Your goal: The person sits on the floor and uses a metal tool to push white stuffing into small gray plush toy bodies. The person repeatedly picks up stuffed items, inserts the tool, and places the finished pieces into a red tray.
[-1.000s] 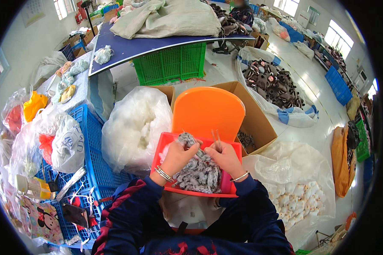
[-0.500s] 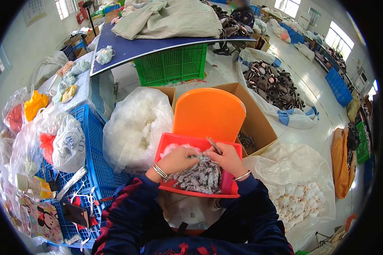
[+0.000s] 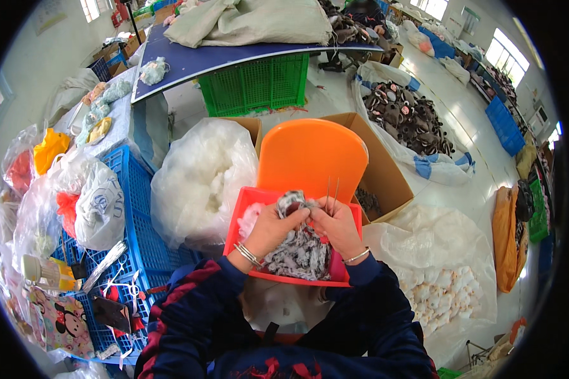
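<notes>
Both hands are closed and meet above a red plastic tray (image 3: 239,220). My left hand (image 3: 270,230) pinches a fuzzy grey-and-white fabric piece (image 3: 289,202), which stands up above the fingers. Opposite it, the fingertips of my right hand (image 3: 336,228) grip the same piece at its right side. A thin metal tool like tweezers (image 3: 332,191) sits in my right hand, its two prongs pointing up and away. Below the hands, a heap of similar grey-and-white fuzzy pieces (image 3: 303,260) fills much of the tray. Pink-white fluff (image 3: 250,218) lies at the tray's left side.
An orange seat (image 3: 313,151) stands behind the tray, with a cardboard box (image 3: 385,170) to its right. A clear bag of white stuffing (image 3: 202,177) and blue crates (image 3: 142,221) are left. White pieces (image 3: 439,297) lie on plastic sheeting at right. A blue table (image 3: 189,63) stands beyond.
The fuzzy piece has come up into clearer view between the hands. The tool in my right hand has turned, its two prongs now pointing up. The hands have shifted slightly.
</notes>
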{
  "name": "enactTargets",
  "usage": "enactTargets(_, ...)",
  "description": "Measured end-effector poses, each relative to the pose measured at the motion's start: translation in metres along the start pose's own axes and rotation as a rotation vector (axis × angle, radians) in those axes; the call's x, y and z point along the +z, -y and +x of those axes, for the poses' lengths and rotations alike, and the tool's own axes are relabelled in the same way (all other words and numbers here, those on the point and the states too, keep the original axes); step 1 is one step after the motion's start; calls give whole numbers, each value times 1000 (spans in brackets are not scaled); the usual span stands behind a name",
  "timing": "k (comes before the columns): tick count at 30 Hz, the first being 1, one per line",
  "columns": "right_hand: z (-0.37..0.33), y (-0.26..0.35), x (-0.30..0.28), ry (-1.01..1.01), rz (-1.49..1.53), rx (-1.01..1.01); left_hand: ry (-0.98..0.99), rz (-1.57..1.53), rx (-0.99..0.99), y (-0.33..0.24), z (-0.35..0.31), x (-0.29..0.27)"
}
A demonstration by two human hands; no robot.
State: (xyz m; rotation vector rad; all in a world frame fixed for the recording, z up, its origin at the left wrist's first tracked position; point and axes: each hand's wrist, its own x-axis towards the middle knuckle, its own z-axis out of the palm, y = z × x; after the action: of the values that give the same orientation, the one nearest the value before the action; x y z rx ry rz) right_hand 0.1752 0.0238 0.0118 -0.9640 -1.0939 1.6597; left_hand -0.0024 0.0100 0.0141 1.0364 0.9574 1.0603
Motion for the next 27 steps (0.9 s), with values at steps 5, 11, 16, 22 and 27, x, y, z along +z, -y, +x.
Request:
enactTargets(5,-1,5,1,-93,79,-34,166,-326,38,16,5,-8)
enactTargets(11,-3,5,-1,-41,98,-12,160,-232,98,13,3,-2)
enactTargets(16,-8,9,-1,61,-171,18,18,69,10,4,5,-3)
enactTargets(22,-7,5,-22,134,-421,-51,-49,23,-69,-6,4,-13)
enactTargets(27,-10,11,-24,190,-572,-109,-101,59,-58,-10,5,-21)
